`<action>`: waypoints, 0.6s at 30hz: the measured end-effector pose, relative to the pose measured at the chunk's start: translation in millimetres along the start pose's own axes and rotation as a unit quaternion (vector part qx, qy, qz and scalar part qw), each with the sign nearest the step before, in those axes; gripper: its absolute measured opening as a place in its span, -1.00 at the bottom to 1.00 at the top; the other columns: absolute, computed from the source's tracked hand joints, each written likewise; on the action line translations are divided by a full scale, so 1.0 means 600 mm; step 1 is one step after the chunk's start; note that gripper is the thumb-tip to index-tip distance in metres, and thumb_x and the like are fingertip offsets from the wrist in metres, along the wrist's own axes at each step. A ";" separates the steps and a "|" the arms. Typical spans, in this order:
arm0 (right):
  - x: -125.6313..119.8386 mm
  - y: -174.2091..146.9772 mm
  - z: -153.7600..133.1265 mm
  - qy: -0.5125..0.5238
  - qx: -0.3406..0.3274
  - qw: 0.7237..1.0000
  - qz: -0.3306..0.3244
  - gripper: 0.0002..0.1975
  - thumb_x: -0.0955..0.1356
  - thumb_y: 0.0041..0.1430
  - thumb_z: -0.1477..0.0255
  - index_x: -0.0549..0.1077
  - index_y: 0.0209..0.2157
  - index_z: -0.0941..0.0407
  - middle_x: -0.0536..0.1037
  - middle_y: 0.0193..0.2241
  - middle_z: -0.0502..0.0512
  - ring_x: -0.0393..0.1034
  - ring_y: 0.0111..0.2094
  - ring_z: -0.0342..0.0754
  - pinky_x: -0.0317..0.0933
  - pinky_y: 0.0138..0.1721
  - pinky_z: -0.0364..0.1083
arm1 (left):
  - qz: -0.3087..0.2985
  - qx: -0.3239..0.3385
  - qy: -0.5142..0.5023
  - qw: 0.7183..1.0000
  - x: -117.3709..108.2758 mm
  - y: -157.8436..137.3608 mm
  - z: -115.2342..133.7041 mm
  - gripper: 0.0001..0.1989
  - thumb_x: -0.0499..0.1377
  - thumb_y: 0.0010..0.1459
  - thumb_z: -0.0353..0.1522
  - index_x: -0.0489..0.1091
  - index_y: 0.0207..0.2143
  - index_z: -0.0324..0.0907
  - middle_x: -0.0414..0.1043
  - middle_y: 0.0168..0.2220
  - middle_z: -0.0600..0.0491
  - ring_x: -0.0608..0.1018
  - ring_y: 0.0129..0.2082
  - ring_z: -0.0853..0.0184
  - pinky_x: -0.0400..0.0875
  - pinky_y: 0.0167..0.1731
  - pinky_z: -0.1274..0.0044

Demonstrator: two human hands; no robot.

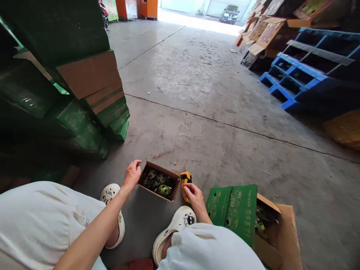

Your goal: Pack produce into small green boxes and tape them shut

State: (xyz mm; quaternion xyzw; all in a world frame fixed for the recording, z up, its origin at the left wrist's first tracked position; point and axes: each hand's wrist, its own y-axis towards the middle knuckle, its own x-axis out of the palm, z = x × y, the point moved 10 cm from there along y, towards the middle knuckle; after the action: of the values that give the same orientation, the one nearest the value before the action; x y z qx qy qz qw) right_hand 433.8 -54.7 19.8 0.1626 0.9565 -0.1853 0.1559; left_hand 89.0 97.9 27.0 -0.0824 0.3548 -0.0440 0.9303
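Observation:
A small open cardboard box (pixel 143 183) sits on the floor between my feet. Inside are several dark green, mottled round fruits (pixel 163 189) under shiny clear wrap. My left hand (pixel 133 173) is beside the box's left end, fingers loosely curved and apart, holding nothing. At the opposite end, my right hand (pixel 194 194) has its thumb and fingertips closed at a yellow and black tool (pixel 185 179); its exact kind is unclear, and the hand covers part of it. To the right stands a larger green carton (pixel 233 210), with similar wrapped fruits (pixel 261 228) partly showing inside.
Tall stacks of green cartons (pixel 92 82) rise on the left. Blue pallets (pixel 298 71) and piled cardboard boxes (pixel 264 33) are at the right. White clogs (pixel 174 225) flank the small box. Beyond the concrete floor (pixel 197 75), a car (pixel 230 14) is outside.

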 end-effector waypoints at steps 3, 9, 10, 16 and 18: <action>0.065 -0.012 0.067 0.158 0.128 0.976 -0.075 -0.45 0.55 -0.04 0.01 0.50 -0.16 0.09 0.61 -0.33 0.09 0.57 -0.32 0.03 0.48 -0.29 -0.02 | -0.103 -0.118 -0.133 0.979 0.040 0.010 -0.061 -0.44 0.26 0.26 -0.37 0.37 0.31 -0.16 0.57 -0.02 -0.05 0.65 -0.18 0.30 0.60 -0.12 0.47; 0.135 0.023 0.067 0.002 0.151 0.985 -0.081 -0.57 0.53 -0.03 0.13 0.26 -0.38 0.02 0.45 -0.56 -0.12 0.42 -0.54 -0.08 0.34 -0.50 -0.12 | -0.221 -0.151 -0.224 0.937 0.128 0.011 -0.052 0.00 0.54 -0.08 -0.32 0.22 0.39 -0.08 0.56 0.07 -0.08 0.63 -0.43 0.43 0.46 -0.51 0.66; 0.131 0.033 0.056 -0.061 0.132 0.987 -0.074 -0.60 0.52 -0.01 0.17 0.25 -0.40 0.02 0.44 -0.57 -0.11 0.42 -0.54 -0.08 0.31 -0.50 -0.13 | -0.230 -0.164 -0.217 0.934 0.137 0.011 -0.052 -0.02 0.53 -0.08 -0.31 0.22 0.37 -0.09 0.58 0.03 -0.08 0.64 -0.44 0.41 0.44 -0.54 0.67; 0.115 0.036 0.021 -0.195 0.033 0.979 -0.044 -0.79 0.43 0.13 0.26 0.36 -0.39 0.05 0.51 -0.50 -0.01 0.47 -0.40 0.00 0.30 -0.35 -0.10 | -0.225 -0.197 -0.225 0.927 0.141 0.007 -0.050 -0.06 0.56 -0.15 -0.27 0.23 0.26 -0.05 0.48 0.19 -0.16 0.72 -0.38 0.30 0.48 -0.51 0.64; 0.122 0.013 0.014 -0.201 -0.026 0.977 -0.069 -0.92 0.37 0.19 0.36 0.42 -0.33 0.06 0.52 -0.44 0.02 0.47 -0.35 0.00 0.34 -0.26 -0.08 | -0.238 -0.188 -0.231 0.925 0.139 0.003 -0.044 -0.13 0.55 -0.15 -0.26 0.25 0.19 -0.06 0.46 0.21 -0.15 0.74 -0.32 0.26 0.52 -0.45 0.62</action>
State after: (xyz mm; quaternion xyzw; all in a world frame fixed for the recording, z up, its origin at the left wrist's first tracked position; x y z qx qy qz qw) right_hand 373.0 -32.6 -16.3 0.0518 0.9188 -0.1998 0.3365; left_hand 133.3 85.0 -47.2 -0.3453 0.1016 -0.1764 0.9162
